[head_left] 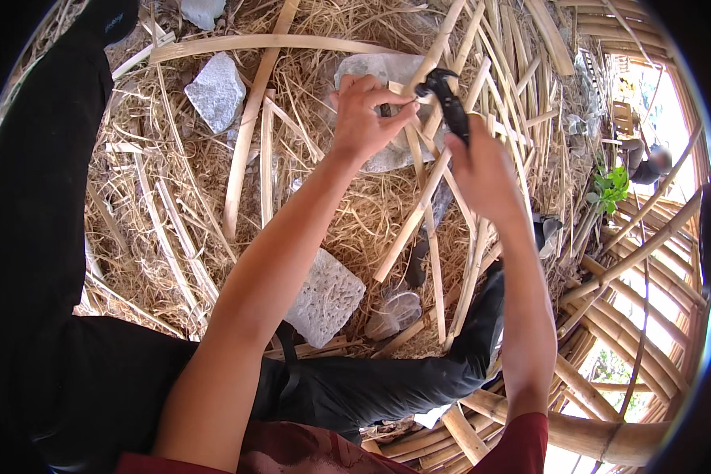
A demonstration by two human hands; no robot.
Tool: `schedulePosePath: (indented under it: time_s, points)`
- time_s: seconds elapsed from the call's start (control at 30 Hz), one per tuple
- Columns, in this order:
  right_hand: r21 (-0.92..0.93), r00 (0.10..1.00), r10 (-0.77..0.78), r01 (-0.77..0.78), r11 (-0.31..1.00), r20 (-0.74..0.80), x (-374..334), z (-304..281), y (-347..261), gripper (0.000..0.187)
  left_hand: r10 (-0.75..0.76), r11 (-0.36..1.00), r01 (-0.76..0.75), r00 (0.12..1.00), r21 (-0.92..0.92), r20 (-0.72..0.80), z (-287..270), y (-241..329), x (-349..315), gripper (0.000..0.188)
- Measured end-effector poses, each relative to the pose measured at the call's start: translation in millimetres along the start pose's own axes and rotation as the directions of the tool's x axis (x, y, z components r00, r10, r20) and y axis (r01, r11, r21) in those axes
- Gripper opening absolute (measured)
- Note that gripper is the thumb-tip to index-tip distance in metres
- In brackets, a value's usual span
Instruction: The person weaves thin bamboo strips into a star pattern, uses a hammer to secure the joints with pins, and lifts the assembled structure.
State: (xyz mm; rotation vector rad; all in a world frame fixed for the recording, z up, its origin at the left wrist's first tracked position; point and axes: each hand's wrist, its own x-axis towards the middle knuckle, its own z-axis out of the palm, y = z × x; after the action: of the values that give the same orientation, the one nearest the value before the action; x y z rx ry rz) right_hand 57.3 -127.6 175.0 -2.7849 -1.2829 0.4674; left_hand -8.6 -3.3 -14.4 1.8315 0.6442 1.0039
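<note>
My right hand (486, 178) is wrapped round the black handle of a claw hammer (453, 112). The hammer's head is beside the fingertips of my left hand (365, 118). Thumb and forefinger of that left hand are pinched together on something small, perhaps a nail, too little to make out. Both hands are above a flat grey stone (363, 65), which they partly hide. Split bamboo strips (416, 215) lie across the stone's right side, some of them passing under the hammer.
Bamboo shavings (355, 212) cover the ground. Rough stones lie at the upper left (216, 92) and near my leg (326, 299). A crumpled clear plastic cup (395, 314) is beside the lower stone. A bamboo lattice (640, 316) and another person (650, 163) are at right.
</note>
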Motion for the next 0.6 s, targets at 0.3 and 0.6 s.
schedulePosePath:
  time_s: [0.3, 0.6]
  points:
    - [0.490, 0.974, 0.227, -0.205, 0.847, 0.016, -4.5, -27.7, -1.6, 0.043, 0.134, 0.990, -0.137, 0.985, 0.021, 0.110, -17.9, -19.7, 0.9, 0.017]
    - [0.135, 0.996, 0.057, -0.048, 0.990, -0.064, 8.6, -23.3, -4.5, 0.044, 0.193, 0.969, -0.210, 0.973, 0.132, 0.127, -20.2, -14.8, -1.8, 0.024]
